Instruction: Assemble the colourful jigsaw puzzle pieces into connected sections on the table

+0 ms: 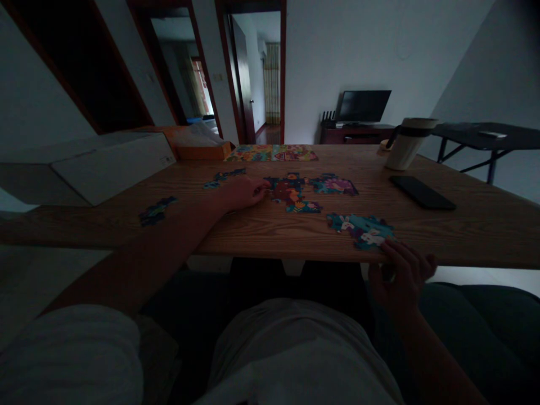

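My left hand (241,192) rests on the wooden table (464,230), fingers closed at the left edge of a joined cluster of colourful puzzle pieces (295,194). What the fingertips pinch is too small to make out. My right hand (400,275) hangs at the table's front edge, fingers curled, touching the near corner of a teal puzzle section (361,229). Another joined section (335,184) lies right of the centre cluster. Small loose groups of pieces lie at the left (157,211) and further back (223,177).
A white cardboard box (109,166) and an orange box (202,147) stand at the back left. A colourful puzzle picture sheet (272,152) lies at the far edge. A lidded cup (407,143) and a black phone (422,192) sit on the right.
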Available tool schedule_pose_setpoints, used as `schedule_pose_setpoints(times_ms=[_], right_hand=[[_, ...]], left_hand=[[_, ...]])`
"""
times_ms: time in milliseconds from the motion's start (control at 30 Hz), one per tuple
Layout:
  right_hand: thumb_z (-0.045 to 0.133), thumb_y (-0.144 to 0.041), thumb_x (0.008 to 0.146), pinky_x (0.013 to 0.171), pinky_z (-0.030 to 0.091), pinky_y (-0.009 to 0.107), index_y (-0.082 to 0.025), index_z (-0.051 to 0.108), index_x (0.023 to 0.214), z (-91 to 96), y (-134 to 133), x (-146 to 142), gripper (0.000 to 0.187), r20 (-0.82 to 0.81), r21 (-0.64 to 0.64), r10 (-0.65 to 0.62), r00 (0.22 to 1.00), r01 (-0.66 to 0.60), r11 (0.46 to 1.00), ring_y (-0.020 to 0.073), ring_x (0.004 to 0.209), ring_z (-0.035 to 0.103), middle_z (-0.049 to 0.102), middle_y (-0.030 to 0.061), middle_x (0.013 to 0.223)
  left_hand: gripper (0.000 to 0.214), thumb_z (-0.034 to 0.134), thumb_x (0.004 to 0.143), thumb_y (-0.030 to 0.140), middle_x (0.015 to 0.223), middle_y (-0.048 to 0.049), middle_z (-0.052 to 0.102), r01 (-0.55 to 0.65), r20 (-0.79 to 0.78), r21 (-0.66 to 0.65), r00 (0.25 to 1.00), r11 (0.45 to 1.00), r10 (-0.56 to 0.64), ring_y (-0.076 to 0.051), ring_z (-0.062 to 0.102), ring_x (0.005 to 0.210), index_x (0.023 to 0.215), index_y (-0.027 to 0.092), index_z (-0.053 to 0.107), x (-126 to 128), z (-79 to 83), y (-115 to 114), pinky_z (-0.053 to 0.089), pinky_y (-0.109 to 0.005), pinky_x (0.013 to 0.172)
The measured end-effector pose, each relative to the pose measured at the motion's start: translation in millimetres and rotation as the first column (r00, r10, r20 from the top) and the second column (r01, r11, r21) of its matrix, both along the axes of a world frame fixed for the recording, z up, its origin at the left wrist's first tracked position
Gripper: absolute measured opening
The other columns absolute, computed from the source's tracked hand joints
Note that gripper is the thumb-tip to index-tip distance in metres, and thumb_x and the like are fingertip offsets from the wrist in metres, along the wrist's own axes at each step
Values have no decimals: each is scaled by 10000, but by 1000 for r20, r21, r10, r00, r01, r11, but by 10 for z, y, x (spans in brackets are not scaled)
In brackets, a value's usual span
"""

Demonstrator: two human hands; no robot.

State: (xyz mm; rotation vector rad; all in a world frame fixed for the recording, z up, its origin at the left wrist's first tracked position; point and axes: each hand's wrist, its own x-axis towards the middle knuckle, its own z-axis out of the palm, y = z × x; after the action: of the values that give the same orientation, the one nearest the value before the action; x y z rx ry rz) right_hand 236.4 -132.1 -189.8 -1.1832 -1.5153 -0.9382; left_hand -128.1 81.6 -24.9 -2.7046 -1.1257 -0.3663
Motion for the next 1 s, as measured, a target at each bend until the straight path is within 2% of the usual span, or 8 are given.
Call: schedule_pose_setpoints(times_ms=[100, 233, 400, 567, 667, 767, 833, 1000], right_hand=[[695, -286, 847, 1118, 315, 582, -175, 628, 1246, 6, 4, -13, 419, -3, 15, -9, 1000, 9, 1000, 320, 1130, 643, 711, 122, 1175], [693, -292, 851, 1102, 336, 575, -175, 634, 1231, 22, -5, -29, 402, -16, 7, -11, 1000, 11, 1000, 322, 1117, 649, 715, 119, 1160], [706, -282, 835, 1118, 316, 581, -162, 635, 1237, 6, -10, -7, 425, -6, 4, 3, 1000, -3, 1000, 324, 1125, 647, 716, 131, 1169], [701, -281, 839, 1133, 304, 573, -168, 635, 1254, -15, 4, 0, 436, -7, 15, 3, 1000, -3, 1000, 321, 1141, 642, 713, 126, 1180], [694, -290, 845, 1132, 299, 562, -176, 629, 1257, -5, 6, -7, 432, -4, 7, -2, 1000, 2, 1000, 313, 1137, 640, 708, 119, 1177], [688, -300, 836, 1111, 317, 550, -184, 622, 1247, 2, 6, -4, 432, 7, 13, -7, 1000, 7, 1000, 312, 1116, 643, 708, 111, 1159], [682, -301, 830, 1106, 318, 553, -188, 616, 1243, -4, 4, 6, 433, 7, 5, -20, 1000, 20, 1000, 316, 1116, 642, 706, 110, 1160], [686, -288, 822, 1116, 298, 565, -193, 600, 1270, -27, 0, 25, 467, 7, -28, -12, 1000, 12, 1000, 317, 1144, 625, 693, 115, 1191]], left_hand=[[353, 509, 973, 284, 908, -65, 726, 59, 48, 55, 997, 997, -61, -168, 637, 728, 1235, 194, 728, 61, -16, -89, 463, -280, 731], [274, 520, 1002, 297, 963, -57, 735, 222, -8, 126, 975, 967, -223, -170, 669, 797, 1122, 218, 752, 140, -60, -222, 481, -266, 751], [291, 491, 1031, 266, 1042, -74, 737, 304, -27, 215, 952, 928, -305, -179, 691, 886, 1204, 200, 715, 187, -117, -253, 513, -270, 805], [263, 542, 1031, 324, 1218, -62, 713, 448, -10, 79, 894, 890, -449, -213, 651, 1148, 1171, 196, 725, 197, -144, -186, 476, -334, 1032], [328, 648, 973, 397, 1297, -58, 681, 408, 43, -18, 912, 913, -407, -225, 607, 1234, 1237, 211, 706, 154, -99, -158, 426, -348, 1104], [408, 670, 943, 478, 1247, -62, 699, 246, 27, -125, 969, 961, -244, -240, 641, 1154, 1254, 217, 704, 108, -48, -155, 468, -350, 1027], [415, 654, 947, 498, 1218, -65, 708, 171, 6, -172, 985, 970, -172, -237, 656, 1108, 1246, 216, 712, 100, -32, -166, 481, -341, 987], [362, 624, 971, 438, 1216, -65, 712, 221, 21, -191, 975, 956, -221, -223, 649, 1124, 1240, 214, 720, 132, -50, -182, 465, -333, 1016]])
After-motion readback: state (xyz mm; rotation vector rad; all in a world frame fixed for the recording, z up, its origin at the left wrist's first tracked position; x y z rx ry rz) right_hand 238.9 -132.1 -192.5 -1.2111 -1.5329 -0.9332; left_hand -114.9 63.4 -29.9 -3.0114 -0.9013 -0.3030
